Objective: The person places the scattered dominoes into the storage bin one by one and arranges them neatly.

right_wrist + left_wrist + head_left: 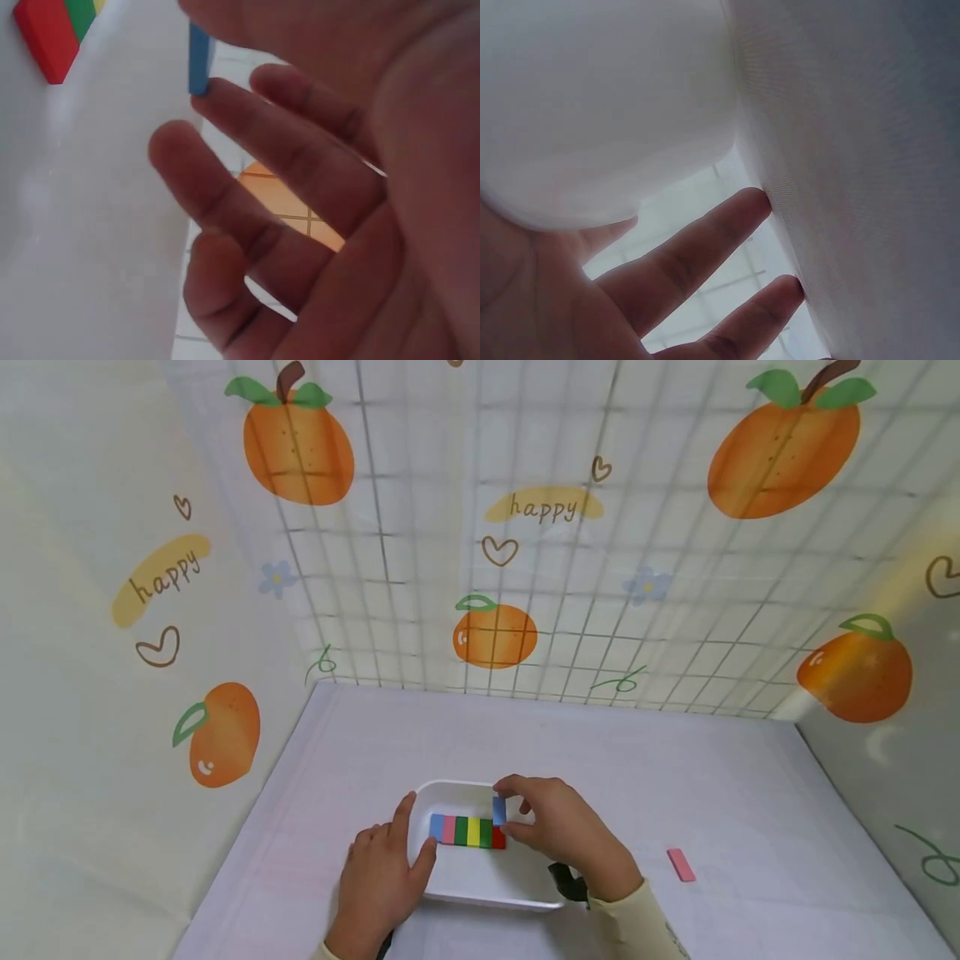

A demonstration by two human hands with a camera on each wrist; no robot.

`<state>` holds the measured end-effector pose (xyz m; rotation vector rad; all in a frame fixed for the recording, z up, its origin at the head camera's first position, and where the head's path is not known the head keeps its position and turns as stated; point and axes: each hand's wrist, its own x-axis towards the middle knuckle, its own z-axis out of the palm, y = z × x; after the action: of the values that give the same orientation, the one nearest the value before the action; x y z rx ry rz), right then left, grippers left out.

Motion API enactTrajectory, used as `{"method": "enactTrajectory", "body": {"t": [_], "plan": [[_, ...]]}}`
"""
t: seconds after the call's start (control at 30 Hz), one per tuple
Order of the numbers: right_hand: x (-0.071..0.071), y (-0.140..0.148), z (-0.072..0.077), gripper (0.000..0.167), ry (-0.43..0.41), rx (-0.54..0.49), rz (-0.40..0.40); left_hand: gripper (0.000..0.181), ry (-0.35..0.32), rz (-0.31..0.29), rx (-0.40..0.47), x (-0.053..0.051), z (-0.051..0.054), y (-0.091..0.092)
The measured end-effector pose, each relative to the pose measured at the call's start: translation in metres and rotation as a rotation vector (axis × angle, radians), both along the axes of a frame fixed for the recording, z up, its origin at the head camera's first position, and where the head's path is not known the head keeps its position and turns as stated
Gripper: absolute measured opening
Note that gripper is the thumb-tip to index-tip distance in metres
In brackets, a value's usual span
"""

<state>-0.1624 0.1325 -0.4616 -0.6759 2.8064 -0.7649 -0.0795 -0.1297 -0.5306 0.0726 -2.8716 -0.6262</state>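
A white tray holds a row of small coloured blocks standing side by side: blue, pink, green, yellow and red show. My right hand pinches a blue block between thumb and fingers, just above the red block at the row's right end. The same blue block appears edge-on in the right wrist view. My left hand lies across the tray's left rim, its thumb inside near the row's left end. In the left wrist view, extended fingers touch the table outside the tray wall.
A single pink block lies on the pale table to the right of the tray. Behind the table stands a wire grid covered by a sheet printed with oranges; similar sheets hang at both sides.
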Motion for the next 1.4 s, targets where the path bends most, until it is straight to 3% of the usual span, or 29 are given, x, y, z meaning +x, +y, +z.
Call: {"method": "enactTrajectory", "body": {"t": [0.33,0.7,1.0,1.4], "plan": [[-0.001,0.001,-0.005,0.043,-0.014,0.026,0.043,0.071,0.043,-0.008,0.001,0.003,-0.002,-0.001],[0.001,0.003,-0.008,0.044,-0.035,0.063,0.066,0.071,0.036,0.001,0.012,0.006,-0.001,-0.002],[0.000,0.001,-0.006,0.045,-0.066,0.093,0.012,0.070,0.055,-0.005,0.000,0.006,-0.001,-0.002],[-0.003,-0.003,-0.016,0.044,-0.040,0.163,-0.034,0.072,0.037,-0.005,-0.009,0.003,-0.002,0.000]]}}
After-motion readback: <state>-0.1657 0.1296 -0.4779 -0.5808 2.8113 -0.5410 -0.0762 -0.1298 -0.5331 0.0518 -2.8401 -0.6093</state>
